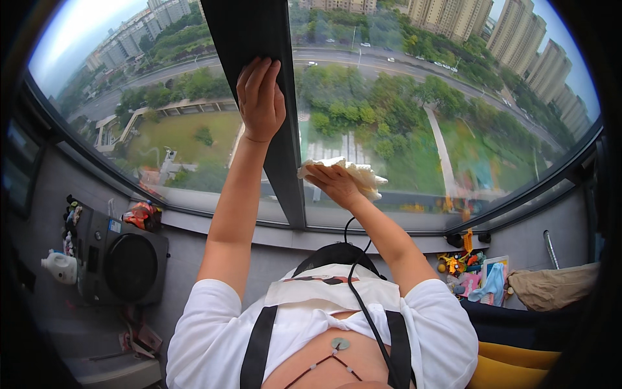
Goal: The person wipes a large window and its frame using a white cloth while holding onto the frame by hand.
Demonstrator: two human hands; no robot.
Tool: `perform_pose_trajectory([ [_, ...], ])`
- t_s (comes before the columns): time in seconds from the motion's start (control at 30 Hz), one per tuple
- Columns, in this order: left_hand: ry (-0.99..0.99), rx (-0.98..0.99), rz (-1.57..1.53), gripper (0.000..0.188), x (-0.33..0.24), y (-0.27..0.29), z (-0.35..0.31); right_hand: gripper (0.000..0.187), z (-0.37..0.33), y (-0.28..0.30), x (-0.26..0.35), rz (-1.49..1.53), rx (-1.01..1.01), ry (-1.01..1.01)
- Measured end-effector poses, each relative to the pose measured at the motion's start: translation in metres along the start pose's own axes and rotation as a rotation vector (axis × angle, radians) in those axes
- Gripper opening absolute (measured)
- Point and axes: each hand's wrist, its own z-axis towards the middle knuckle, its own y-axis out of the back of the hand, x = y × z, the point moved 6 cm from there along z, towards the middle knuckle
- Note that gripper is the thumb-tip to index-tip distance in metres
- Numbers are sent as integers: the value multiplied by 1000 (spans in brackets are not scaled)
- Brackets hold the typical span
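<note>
My left hand lies flat, fingers stretched upward, against the dark upright window frame. It holds nothing. With my right hand I press a crumpled white cloth to the right window pane, low down and close to the upright. The cloth sticks out past my fingers above and to the right; whether it is fabric or paper I cannot tell. Faint hazy patches show on the glass. Beyond it, far below, are trees, lawns, a road and tall buildings.
On the left stands a dark washing machine, with a white jug beside it. Toys, a light blue cloth and brown fabric are on the right. A black cable hangs down my front. A low sill runs under the windows.
</note>
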Motion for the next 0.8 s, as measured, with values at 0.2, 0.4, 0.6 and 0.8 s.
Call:
perform_pose_trajectory([
  [0.2, 27, -21, 51, 29, -1, 3, 0, 46, 35, 104, -47, 9, -490, -273],
  [0.4, 185, -57, 68, 33, -19, -5, 0, 53, 65, 192, -83, 25, -648, -369],
  [0.6, 199, -40, 202, 36, -24, -7, -12, 67, 59, 207, -119, 76, -634, -255],
  [0.8, 197, -70, 211, 34, -24, 0, -16, 50, -39, 241, -206, -94, -884, -531],
])
